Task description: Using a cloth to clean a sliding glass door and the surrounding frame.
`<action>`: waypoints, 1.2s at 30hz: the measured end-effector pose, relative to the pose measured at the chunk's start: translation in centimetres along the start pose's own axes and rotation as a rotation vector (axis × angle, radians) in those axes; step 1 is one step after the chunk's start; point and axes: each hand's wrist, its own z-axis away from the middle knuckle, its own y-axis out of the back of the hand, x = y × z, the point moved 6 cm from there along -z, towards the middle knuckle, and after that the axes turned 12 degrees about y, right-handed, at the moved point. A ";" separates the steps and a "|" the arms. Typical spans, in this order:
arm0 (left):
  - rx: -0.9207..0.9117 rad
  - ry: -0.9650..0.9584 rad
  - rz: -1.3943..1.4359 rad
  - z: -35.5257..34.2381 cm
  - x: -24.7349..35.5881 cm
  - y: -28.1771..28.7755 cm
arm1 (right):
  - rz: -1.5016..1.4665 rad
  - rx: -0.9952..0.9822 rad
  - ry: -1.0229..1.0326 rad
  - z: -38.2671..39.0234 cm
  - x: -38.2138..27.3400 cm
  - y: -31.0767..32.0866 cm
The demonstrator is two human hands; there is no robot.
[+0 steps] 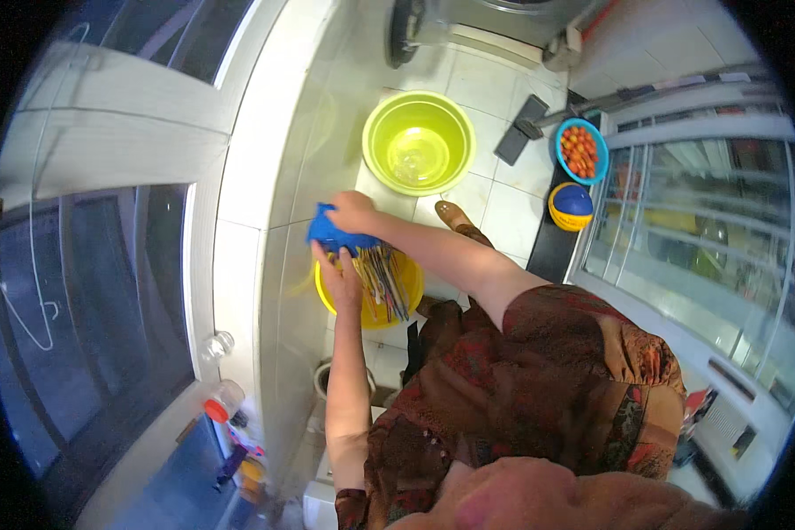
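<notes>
As hands [353, 213] grip cloth [329, 233], ball [571, 207] perhaps lettered

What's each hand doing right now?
Left hand: fingers on the blue object; firmness of grip can't be told.
Right hand: closed on the same blue object.

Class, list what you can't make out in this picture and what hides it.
Head view:
- Blue thing: full shape partly covered by the right hand.
- Strips: upper ends hidden by the blue thing.
- Yellow basin: floor mostly covered by the strips.
- Appliance: cut off by the top edge.
</notes>
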 end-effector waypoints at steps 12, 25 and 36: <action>-0.591 0.387 -0.024 9.4 4.4 -11.2 | -0.547 0.503 -0.159 16.0 7.1 9.1; -0.859 0.206 -0.554 17.2 3.4 -28.5 | -0.734 0.194 -0.379 36.2 20.7 16.6; -1.002 0.227 -0.534 21.0 4.1 -37.7 | -1.174 0.543 -0.548 43.0 28.9 19.7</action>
